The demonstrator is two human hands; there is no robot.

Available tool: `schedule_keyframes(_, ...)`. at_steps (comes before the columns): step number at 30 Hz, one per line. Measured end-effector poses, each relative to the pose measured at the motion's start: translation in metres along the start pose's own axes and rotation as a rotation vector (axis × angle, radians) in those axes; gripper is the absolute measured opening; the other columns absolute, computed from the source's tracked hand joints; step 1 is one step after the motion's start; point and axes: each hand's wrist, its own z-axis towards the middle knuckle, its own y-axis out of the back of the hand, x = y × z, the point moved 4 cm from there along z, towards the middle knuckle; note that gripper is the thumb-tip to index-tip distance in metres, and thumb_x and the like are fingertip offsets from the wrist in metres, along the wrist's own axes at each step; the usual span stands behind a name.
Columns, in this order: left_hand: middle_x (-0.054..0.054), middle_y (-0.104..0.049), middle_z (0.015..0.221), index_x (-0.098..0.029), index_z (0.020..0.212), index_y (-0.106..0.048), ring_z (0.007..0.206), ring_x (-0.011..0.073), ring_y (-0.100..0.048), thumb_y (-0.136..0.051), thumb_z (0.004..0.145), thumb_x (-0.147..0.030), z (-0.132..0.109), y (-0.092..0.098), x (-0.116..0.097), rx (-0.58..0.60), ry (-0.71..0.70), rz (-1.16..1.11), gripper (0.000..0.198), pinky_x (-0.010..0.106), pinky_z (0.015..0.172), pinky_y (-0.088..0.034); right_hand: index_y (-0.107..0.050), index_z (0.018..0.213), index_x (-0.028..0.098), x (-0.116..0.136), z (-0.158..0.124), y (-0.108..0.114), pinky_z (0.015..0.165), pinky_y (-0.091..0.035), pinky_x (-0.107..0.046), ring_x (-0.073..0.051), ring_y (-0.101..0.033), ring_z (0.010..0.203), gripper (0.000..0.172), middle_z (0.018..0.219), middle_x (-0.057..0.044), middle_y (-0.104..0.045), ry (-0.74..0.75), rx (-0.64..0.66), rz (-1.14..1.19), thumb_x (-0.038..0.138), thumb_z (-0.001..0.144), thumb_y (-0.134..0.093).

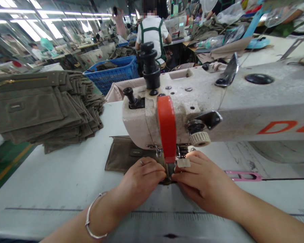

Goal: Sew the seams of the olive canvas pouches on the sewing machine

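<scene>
A white sewing machine [152, 118] with a red guard [166, 128] stands over the pale table. Under its head lies a brown-grey fabric piece [121, 157] with a small dark label. My left hand [144, 179], with a ring and a bracelet at the wrist, pinches the fabric's near edge just left of the needle area. My right hand [202, 179] is closed at the right side of the presser foot, its fingertips partly hidden; what they hold there cannot be made out.
A thick stack of brown-grey fabric pieces [35, 108] lies at the left. Behind it is a blue basket [116, 72]. A pink tool [245, 176] lies right of my right hand. A person [153, 30] sits farther back, and fabric covers a table at the upper right.
</scene>
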Motion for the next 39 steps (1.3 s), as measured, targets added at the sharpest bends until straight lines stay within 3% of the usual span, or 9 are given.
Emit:
schedule_keyframes(12,0.006,-0.068,0.108,-0.015,0.11,-0.062,0.103,0.0166,-0.061,-0.049,0.092,-0.007,-0.002,0.001,0.002,-0.017,0.011,0.001,0.024,0.033,0.095,-0.051,-0.057,0.122,0.024,0.007,0.004,-0.003,0.092,-0.035,-0.044,-0.022,-0.054,0.102,0.037,0.104,-0.003,-0.067,0.015,0.002,-0.038,0.01,0.088,-0.05)
schedule_keyframes(19,0.004,-0.07,0.107,-0.018,0.104,-0.065,0.1,0.016,-0.064,-0.05,0.091,-0.01,0.009,0.004,0.016,0.041,0.037,0.097,0.021,0.032,0.095,-0.051,-0.059,0.12,0.022,0.0,0.005,-0.01,0.092,-0.038,-0.053,-0.03,-0.051,0.109,0.037,0.115,-0.009,-0.063,-0.022,-0.049,-0.149,0.011,0.086,-0.051)
schedule_keyframes(23,0.003,-0.071,0.104,-0.018,0.102,-0.065,0.101,0.0158,-0.065,-0.048,0.092,-0.009,0.014,0.007,0.024,0.0,0.016,0.12,0.022,0.031,0.096,-0.051,-0.058,0.123,0.02,-0.002,0.007,-0.013,0.086,-0.043,-0.054,-0.034,-0.047,0.113,0.037,0.119,-0.014,-0.059,-0.06,-0.065,-0.202,0.014,0.088,-0.05)
schedule_keyframes(30,0.0,-0.071,0.101,-0.02,0.097,-0.065,0.102,0.017,-0.064,-0.055,0.089,-0.009,0.024,0.004,0.04,0.037,0.04,0.17,0.016,0.033,0.098,-0.048,-0.058,0.124,0.018,-0.004,0.009,-0.016,0.082,-0.046,-0.054,-0.036,-0.047,0.112,0.036,0.121,-0.015,-0.056,-0.071,-0.064,-0.262,0.016,0.09,-0.048)
schedule_keyframes(39,0.001,-0.071,0.105,-0.02,0.102,-0.067,0.105,0.0198,-0.063,-0.05,0.091,-0.009,0.024,-0.005,0.061,0.056,0.116,0.218,0.023,0.037,0.1,-0.048,-0.06,0.121,0.016,-0.004,0.01,-0.014,0.082,-0.045,-0.053,-0.034,-0.049,0.106,0.033,0.116,-0.015,-0.058,-0.064,-0.066,-0.249,0.017,0.09,-0.047)
